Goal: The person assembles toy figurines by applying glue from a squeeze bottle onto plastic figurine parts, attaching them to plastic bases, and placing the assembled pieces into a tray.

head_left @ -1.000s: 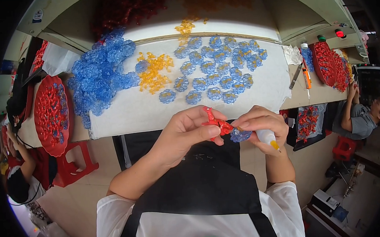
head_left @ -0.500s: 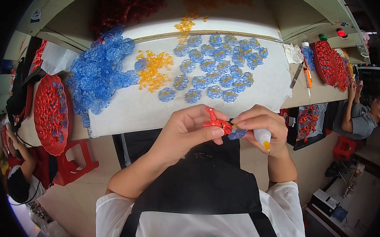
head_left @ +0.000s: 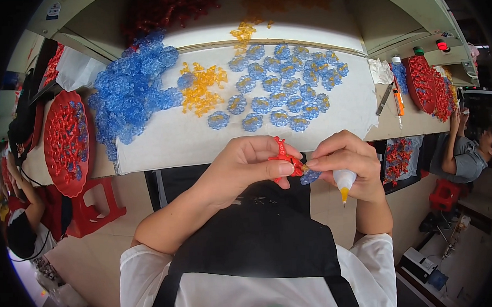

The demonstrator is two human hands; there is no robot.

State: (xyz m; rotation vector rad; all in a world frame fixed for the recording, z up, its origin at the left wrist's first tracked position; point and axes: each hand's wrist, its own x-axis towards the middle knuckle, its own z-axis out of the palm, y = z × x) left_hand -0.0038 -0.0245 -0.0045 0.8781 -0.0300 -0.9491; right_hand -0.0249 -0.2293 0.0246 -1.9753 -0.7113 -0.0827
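My left hand [head_left: 238,168] is closed on a small red plastic figure [head_left: 281,147], held upright above the apron's top, near the table's front edge. A translucent blue flower-shaped piece [head_left: 309,177] sits against the figure's right side. My right hand [head_left: 357,161] pinches at that joint with thumb and forefinger; a bit of yellow shows there, partly covered by the fingertips. The same hand clasps a white squeeze bottle [head_left: 345,180] with a yellow needle tip pointing down. Rows of blue pieces with yellow centres [head_left: 277,99] lie on the white sheet [head_left: 173,143] beyond my hands.
A heap of blue pieces [head_left: 129,93] and a yellow pile [head_left: 203,88] lie to the left. Red trays of red parts [head_left: 67,146] stand at both sides. A cutter knife [head_left: 399,102] and tweezers [head_left: 385,99] lie at right. Other people sit at either side.
Both hands have shifted slightly right with the figure and bottle. The bottle's tip now points more straight down. The grip on the figure stays the same.
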